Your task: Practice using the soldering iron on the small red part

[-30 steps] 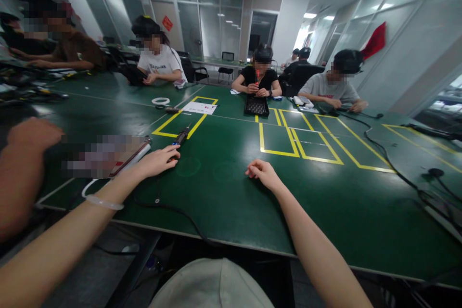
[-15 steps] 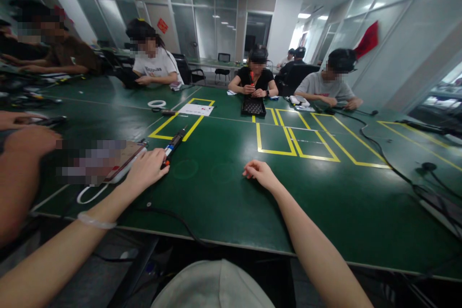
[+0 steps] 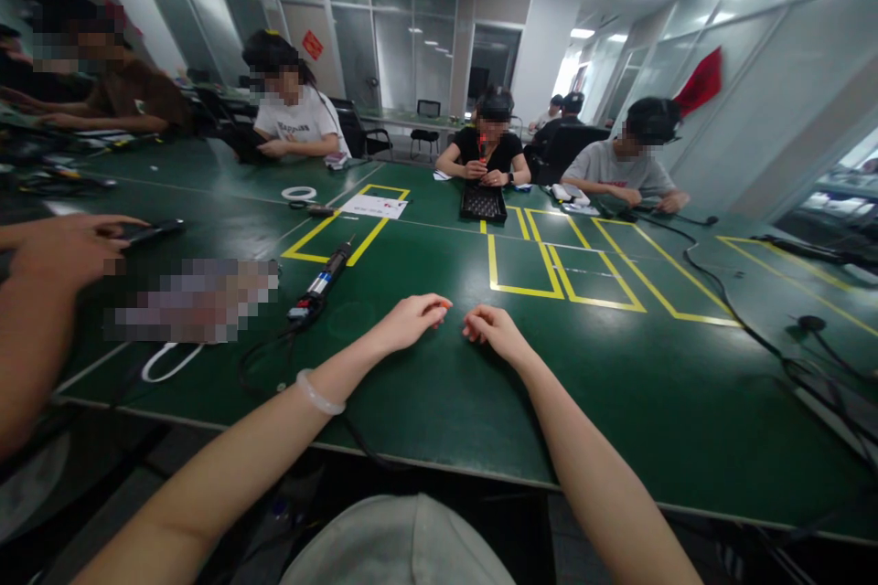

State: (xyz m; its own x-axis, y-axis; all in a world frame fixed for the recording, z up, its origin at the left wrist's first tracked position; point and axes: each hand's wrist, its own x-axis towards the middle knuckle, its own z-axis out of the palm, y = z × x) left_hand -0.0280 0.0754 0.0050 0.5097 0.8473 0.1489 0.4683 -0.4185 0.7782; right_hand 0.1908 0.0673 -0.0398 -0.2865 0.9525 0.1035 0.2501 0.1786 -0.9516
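Head view: on the glossy green tabletop (image 3: 617, 420), a black, silver-banded, stick-shaped corded screwdriver (image 3: 320, 281) is left untouched, near the yellow tape outline (image 3: 369, 241). The bare left hand (image 3: 408, 322) is held with fingers bent; an orange spot shows at the tips, and whether anything is gripped cannot be told. The right hand (image 3: 499, 331) is rested just beside it, fingers loosely half-curled, nothing seen held. Tool use is judged paused; work done or remaining cannot be determined.
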